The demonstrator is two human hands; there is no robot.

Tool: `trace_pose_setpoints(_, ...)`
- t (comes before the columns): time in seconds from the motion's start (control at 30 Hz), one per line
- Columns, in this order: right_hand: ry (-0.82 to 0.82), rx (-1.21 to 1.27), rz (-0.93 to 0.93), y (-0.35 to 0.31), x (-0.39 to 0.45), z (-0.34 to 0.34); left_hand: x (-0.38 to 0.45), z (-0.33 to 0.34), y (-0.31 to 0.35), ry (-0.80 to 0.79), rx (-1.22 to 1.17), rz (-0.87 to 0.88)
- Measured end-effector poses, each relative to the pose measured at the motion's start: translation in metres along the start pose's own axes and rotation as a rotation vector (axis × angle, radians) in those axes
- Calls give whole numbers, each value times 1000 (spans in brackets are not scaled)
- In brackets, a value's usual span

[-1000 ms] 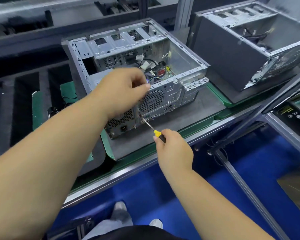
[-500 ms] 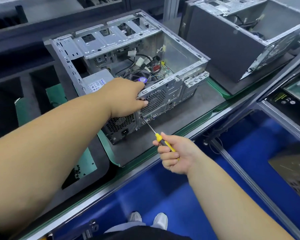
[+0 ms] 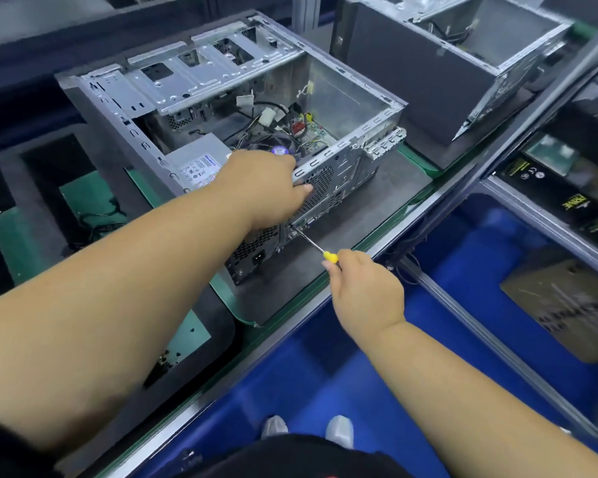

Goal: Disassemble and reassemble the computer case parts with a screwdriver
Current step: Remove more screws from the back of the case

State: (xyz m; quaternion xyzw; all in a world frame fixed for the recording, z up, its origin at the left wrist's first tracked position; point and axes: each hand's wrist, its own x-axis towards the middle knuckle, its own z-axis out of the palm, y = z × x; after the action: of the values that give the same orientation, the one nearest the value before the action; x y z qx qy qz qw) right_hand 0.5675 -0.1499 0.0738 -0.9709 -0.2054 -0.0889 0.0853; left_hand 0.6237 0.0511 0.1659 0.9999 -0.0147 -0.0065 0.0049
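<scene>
An open grey computer case (image 3: 342, 98) lies on its side on a dark mat, its rear panel facing me. My left hand (image 3: 266, 188) grips the top edge of that rear panel beside the fan grille, thumb on the outside. My right hand (image 3: 363, 288) holds a yellow-handled screwdriver (image 3: 320, 250). Its thin shaft points up-left and its tip meets the rear panel just below my left hand. Inside the case I see a power supply (image 3: 201, 163), loose cables and a green board.
A second open case (image 3: 439, 60) stands at the back right on its own mat. Black foam trays with green inserts (image 3: 87, 201) lie to the left. The bench's metal rail (image 3: 325, 298) runs diagonally in front of me; a blue floor and cardboard boxes (image 3: 567, 305) lie below right.
My right hand has turned over the screwdriver handle, from fingers facing up to knuckles up, and moved closer to the case. My left hand stays on the rear panel edge.
</scene>
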Motion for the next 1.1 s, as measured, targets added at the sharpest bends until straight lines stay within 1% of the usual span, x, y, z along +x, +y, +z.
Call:
trace_pose_setpoints(0.03,-100,60,51,-1,2,1,1,0,-1,-7,-9,9)
trace_pose_setpoints(0.07,-247,217,143,-2,5,1,2,0,-2,-13,-18,17)
trace_pose_setpoints(0.1,-380,492,296,-1,11,1,3,0,-3,-19,-24,24)
trace_pose_setpoints(0.13,-507,836,508,1,18,-2,3,0,-3,-24,-26,29)
trace_pose_setpoints(0.17,-679,1156,730,5,26,-5,3,0,-3,-25,-24,32)
trace_pose_setpoints(0.2,-849,1398,878,11,31,-8,3,1,-3,-24,-21,31)
trace_pose_setpoints(0.23,-976,1543,952,16,36,-10,2,0,-3,-23,-18,27)
trace_pose_setpoints(0.27,-1050,1610,978,21,39,-11,2,0,-2,-22,-16,21)
trace_pose_setpoints(0.3,-1090,1629,974,25,40,-12,1,0,-1,-21,-15,15)
trace_pose_setpoints(0.33,-1091,1636,963,27,39,-12,1,1,-1,-20,-15,10)
trace_pose_setpoints(0.37,-1058,1634,939,27,38,-12,1,1,0,-17,-16,8)
trace_pose_setpoints(0.4,-985,1595,895,26,37,-12,1,1,0,-13,-15,6)
trace_pose_setpoints(0.43,-872,1496,816,24,34,-12,1,1,0,-10,-14,3)
trace_pose_setpoints(0.47,-723,1320,694,21,30,-12,1,2,-1,-6,-12,1)
trace_pose_setpoints(0.53,-421,800,381,16,19,-10,0,2,-1,-4,-9,-1)
trace_pose_setpoints(0.57,-308,521,219,14,12,-7,0,2,-2,-2,-7,-1)
trace_pose_setpoints(0.6,-219,278,102,11,6,-5,0,3,-2,-1,-6,-1)
trace_pose_setpoints(0.63,-144,114,24,7,1,-3,0,3,-2,1,-5,0)
trace_pose_setpoints(0.67,-95,22,-22,4,-2,-3,0,3,-2,4,-6,1)
trace_pose_setpoints(0.73,8,-25,-51,1,-1,-1,0,3,-3,9,-18,-3)
trace_pose_setpoints(0.77,-26,-12,-37,-1,1,-2,1,3,-3,11,-30,-8)
trace_pose_setpoints(0.8,-119,14,3,-1,4,-2,1,3,-4,12,-44,-12)
trace_pose_setpoints(0.83,-239,86,54,0,7,-3,1,3,-3,12,-56,-13)
trace_pose_setpoints(0.87,-342,229,123,1,12,-2,1,3,-4,13,-63,-13)
trace_pose_setpoints(0.9,-460,484,244,4,18,-3,2,3,-4,14,-67,-12)
trace_pose_setpoints(0.93,-593,827,434,9,26,-5,2,3,-4,14,-70,-10)
trace_pose_setpoints(0.97,-770,1168,648,14,33,-7,2,4,-4,13,-72,-9)
trace_pose_setpoints(1.0,-947,1436,812,20,37,-8,2,3,-4,12,-73,-9)
trace_pose_setpoints(1.03,-1076,1602,897,27,40,-8,1,3,-3,11,-75,-10)
trace_pose_setpoints(1.07,-1144,1677,917,31,42,-7,1,2,-3,11,-75,-11)
trace_pose_setpoints(1.1,-1174,1692,902,34,43,-7,1,2,-2,13,-72,-12)
